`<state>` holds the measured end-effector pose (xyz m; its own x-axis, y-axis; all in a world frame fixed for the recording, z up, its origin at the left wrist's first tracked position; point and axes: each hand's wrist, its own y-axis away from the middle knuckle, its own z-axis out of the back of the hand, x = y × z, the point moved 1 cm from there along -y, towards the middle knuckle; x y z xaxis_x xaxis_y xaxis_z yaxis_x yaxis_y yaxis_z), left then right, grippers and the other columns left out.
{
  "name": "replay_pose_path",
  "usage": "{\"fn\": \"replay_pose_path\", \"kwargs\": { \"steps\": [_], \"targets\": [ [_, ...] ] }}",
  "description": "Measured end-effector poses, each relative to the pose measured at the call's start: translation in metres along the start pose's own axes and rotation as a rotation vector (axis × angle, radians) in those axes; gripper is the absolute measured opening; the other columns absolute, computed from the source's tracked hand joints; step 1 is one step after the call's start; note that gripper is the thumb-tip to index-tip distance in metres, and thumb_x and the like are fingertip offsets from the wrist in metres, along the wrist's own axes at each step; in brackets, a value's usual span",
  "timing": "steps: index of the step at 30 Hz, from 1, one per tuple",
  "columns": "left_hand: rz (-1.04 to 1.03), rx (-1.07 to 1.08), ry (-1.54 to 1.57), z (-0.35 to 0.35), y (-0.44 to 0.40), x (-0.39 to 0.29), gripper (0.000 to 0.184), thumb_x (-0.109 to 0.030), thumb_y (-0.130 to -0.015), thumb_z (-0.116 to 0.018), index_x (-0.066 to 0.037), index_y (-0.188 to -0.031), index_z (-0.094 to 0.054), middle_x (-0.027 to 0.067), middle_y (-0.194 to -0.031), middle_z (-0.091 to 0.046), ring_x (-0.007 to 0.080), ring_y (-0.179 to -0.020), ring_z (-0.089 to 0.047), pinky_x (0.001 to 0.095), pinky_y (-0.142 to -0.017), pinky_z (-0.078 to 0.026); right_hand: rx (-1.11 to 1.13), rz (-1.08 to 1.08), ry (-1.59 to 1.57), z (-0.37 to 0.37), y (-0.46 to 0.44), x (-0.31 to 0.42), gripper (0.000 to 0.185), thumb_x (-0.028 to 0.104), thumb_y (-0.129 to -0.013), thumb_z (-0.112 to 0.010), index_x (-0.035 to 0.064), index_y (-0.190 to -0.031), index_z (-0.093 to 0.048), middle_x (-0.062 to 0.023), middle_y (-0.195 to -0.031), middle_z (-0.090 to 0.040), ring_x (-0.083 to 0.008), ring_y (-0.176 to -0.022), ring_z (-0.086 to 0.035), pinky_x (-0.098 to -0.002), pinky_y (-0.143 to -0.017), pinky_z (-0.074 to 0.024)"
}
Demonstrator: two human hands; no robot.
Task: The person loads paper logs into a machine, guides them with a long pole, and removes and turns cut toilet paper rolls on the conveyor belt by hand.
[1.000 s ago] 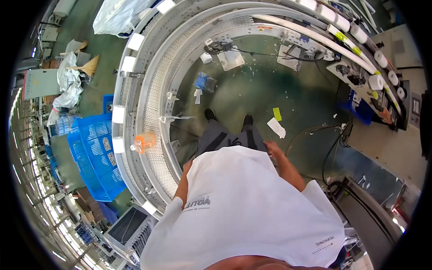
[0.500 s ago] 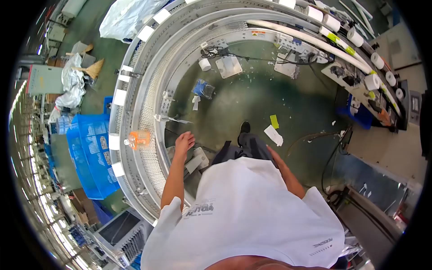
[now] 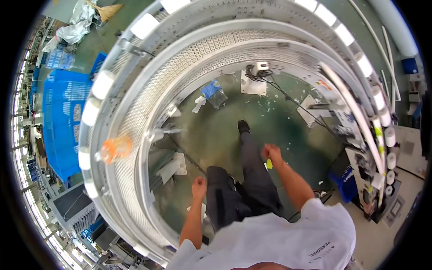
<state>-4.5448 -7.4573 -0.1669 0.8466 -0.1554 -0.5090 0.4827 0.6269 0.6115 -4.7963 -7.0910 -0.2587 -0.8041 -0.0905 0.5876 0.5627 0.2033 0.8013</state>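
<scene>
I see the orange bottle (image 3: pixel 119 148) on the curved belt (image 3: pixel 135 105), off to the left of both hands. It lies mostly across the belt, cap end out. My left hand (image 3: pixel 198 188) is nearer, but well apart from it, fingers curled in. My right hand (image 3: pixel 272 155) is curled too, above a green scrap (image 3: pixel 269 164). I see nothing held in either.

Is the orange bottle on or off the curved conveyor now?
On: the orange bottle appears against the mesh belt. Whether it stands upright, I cannot tell.
</scene>
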Motion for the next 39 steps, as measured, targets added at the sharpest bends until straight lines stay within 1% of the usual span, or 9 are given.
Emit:
{"fn": "replay_pose_path", "kwargs": {
  "steps": [5,11,15,22,25,28,29,31,39],
  "targets": [
    [-0.082,-0.198,-0.173,-0.089,-0.095,0.013,0.058,-0.03,-0.084,-0.071,0.002,-0.128,-0.052,0.0264,-0.131,-0.049,0.0455,-0.12,-0.046,0.0515,-0.103,-0.038,-0.02,-0.01,-0.231,-0.097,-0.288,0.058,0.028,0.031,-0.094,-0.063,0.0068,-0.107,-0.061,-0.0058,-0.096,-0.066,-0.0172,-0.088,-0.064,-0.0354,-0.079,-0.0544],
    [-0.241,-0.26,-0.207,-0.156,-0.198,-0.008,0.063,-0.032,-0.076,-0.078,-0.001,-0.126,-0.055,0.0238,-0.13,-0.049,0.0439,-0.12,-0.047,0.0504,-0.103,-0.039,-0.096,0.13,-0.551,-0.19,-0.552,0.079,0.018,0.029,-0.091,-0.065,0.013,-0.091,-0.056,0.0016,-0.079,-0.051,-0.0128,-0.073,-0.051,-0.0329,-0.07,-0.0475],
    [-0.295,-0.342,-0.224,-0.172,-0.228,-0.025,0.062,-0.03,-0.072,-0.08,-0.002,-0.123,-0.057,0.0233,-0.129,-0.051,0.0419,-0.12,-0.049,0.0481,-0.103,-0.04,-0.138,0.226,-0.733,-0.202,-0.765,0.034,0.02,0.031,-0.089,-0.066,0.0128,-0.095,-0.064,-0.0004,-0.1,-0.063,-0.0165,-0.094,-0.059,-0.0405,-0.075,-0.0498],
    [-0.378,-0.458,-0.149,-0.188,-0.254,-0.033,0.061,-0.03,-0.068,-0.081,-0.003,-0.119,-0.061,0.0196,-0.127,-0.053,0.0398,-0.118,-0.05,0.0482,-0.1,-0.043,-0.205,0.273,-0.783,-0.208,-0.782,0.092,0.016,0.024,-0.09,-0.061,0.0092,-0.094,-0.066,-0.0091,-0.094,-0.066,-0.0235,-0.088,-0.064,-0.0425,-0.072,-0.0508],
    [-0.388,-0.432,-0.167,-0.187,-0.263,-0.04,0.061,-0.03,-0.068,-0.082,-0.004,-0.118,-0.061,0.0193,-0.126,-0.054,0.0399,-0.118,-0.051,0.0477,-0.1,-0.043,-0.209,0.401,-0.673,-0.201,-0.77,0.093,0.015,0.02,-0.09,-0.059,0.0076,-0.093,-0.067,-0.0128,-0.091,-0.067,-0.0265,-0.086,-0.066,-0.0434,-0.071,-0.0512],
    [-0.425,-0.353,-0.178,-0.184,-0.241,-0.042,0.06,-0.03,-0.068,-0.082,-0.004,-0.118,-0.061,0.0195,-0.127,-0.053,0.0399,-0.118,-0.051,0.0472,-0.099,-0.043,-0.559,1.264,0.512,-0.174,-0.676,0.059,0.016,0.017,-0.09,-0.057,0.0061,-0.093,-0.068,-0.0165,-0.088,-0.068,-0.0295,-0.084,-0.068,-0.0442,-0.07,-0.0517],
    [-0.469,-0.315,-0.177,-0.188,-0.238,-0.047,0.059,-0.03,-0.068,-0.082,-0.004,-0.118,-0.061,0.0196,-0.127,-0.053,0.0399,-0.118,-0.051,0.0472,-0.099,-0.043,-0.39,1.251,0.278,-0.167,-0.598,0.059,0.016,0.02,-0.091,-0.058,0.0066,-0.086,-0.067,-0.0108,-0.083,-0.067,-0.0232,-0.084,-0.065,-0.0406,-0.068,-0.0485],
    [-0.504,-0.221,-0.214,-0.194,-0.226,-0.047,0.058,-0.03,-0.071,-0.081,-0.004,-0.119,-0.06,0.0202,-0.127,-0.053,0.0404,-0.118,-0.051,0.0474,-0.099,-0.043,0.139,0.373,-0.582,-0.139,-0.525,0.01,0.022,0.024,-0.088,-0.064,0.0065,-0.1,-0.071,-0.0009,-0.086,-0.064,-0.0157,-0.082,-0.058,-0.0309,-0.07,-0.0463],
    [-0.61,0.265,-0.26,-0.171,-0.099,-0.076,0.059,-0.032,-0.092,-0.065,0.006,-0.133,-0.048,0.0265,-0.132,-0.051,0.0396,-0.121,-0.051,0.0443,-0.103,-0.041,-0.148,0.276,-0.273,-0.039,-0.006,0.06,0.064,0.017,-0.073,-0.083,-0.0053,-0.126,-0.057,-0.005,-0.098,-0.067,-0.0146,-0.092,-0.061,-0.0274,-0.083,-0.0469]
  ]
}}
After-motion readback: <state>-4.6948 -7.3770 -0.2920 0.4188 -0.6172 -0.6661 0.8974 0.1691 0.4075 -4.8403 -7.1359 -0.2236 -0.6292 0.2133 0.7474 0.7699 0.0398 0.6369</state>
